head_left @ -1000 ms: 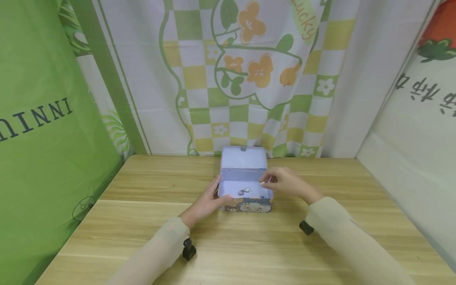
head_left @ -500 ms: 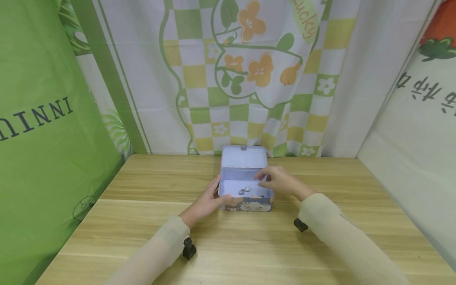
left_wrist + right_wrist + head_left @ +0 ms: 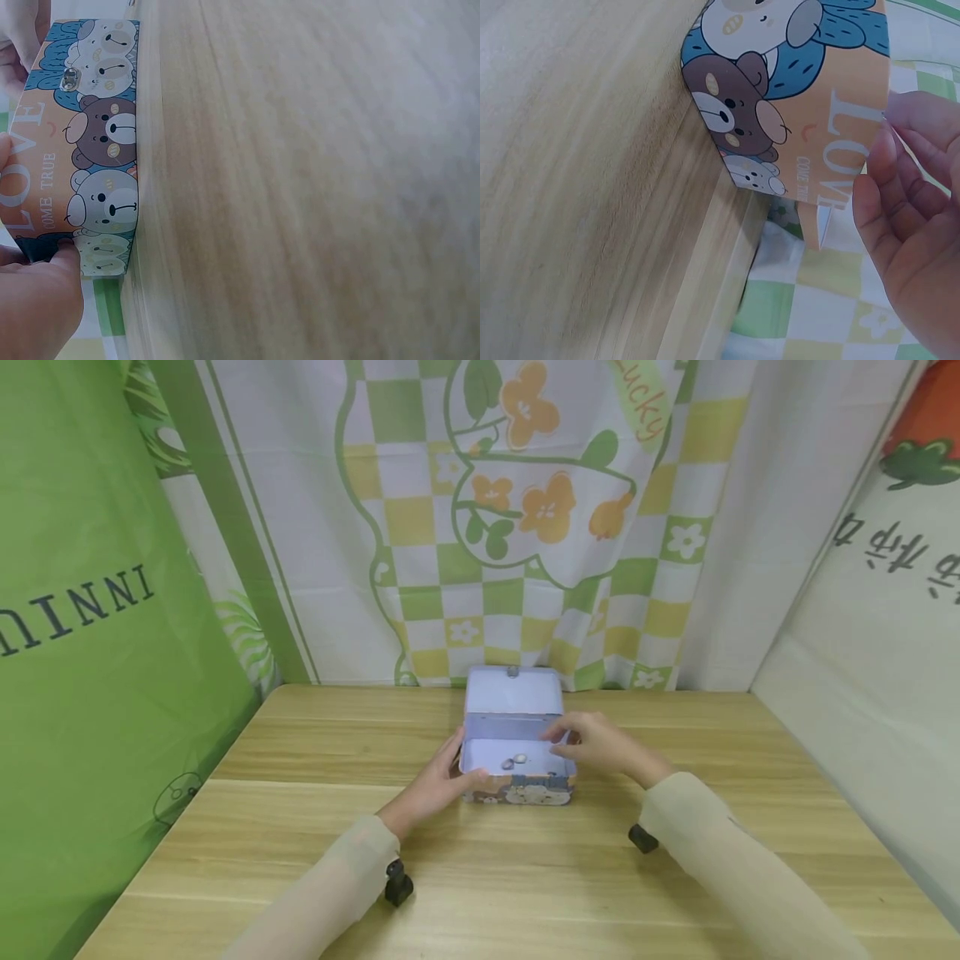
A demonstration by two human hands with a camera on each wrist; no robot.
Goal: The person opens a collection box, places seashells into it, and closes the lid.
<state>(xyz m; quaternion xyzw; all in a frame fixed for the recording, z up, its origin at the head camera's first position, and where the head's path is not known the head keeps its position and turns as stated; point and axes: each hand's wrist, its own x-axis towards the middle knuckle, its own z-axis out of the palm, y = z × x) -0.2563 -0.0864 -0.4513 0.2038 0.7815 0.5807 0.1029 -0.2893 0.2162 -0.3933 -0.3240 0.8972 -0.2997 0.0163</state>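
A small tin box (image 3: 498,790), pale lilac inside and printed with cartoon bears, stands on the table with its lid (image 3: 513,691) raised. My left hand (image 3: 429,787) grips the box's left side, thumb by the front rim and fingers along the wall; the left wrist view shows that thumb (image 3: 66,259) on the printed tin. Over the right rim hovers my right hand (image 3: 600,745), its fingers loosely bent and thumb apart from the index finger. Nothing shows between them. Two small pebble-like pieces, a greyish one (image 3: 507,764) and a whitish one (image 3: 520,758), lie inside the box.
The wooden table (image 3: 337,735) ends just behind the box, against a patterned curtain (image 3: 427,585). A green cloth (image 3: 90,693) hangs at the left and a white one (image 3: 862,652) at the right. Black wrist cameras hang under both sleeves.
A second ago my right hand pinched a small white thing at the right rim; it no longer shows. That hand dipped left over the box, then drew slightly back right. The left hand stayed still.
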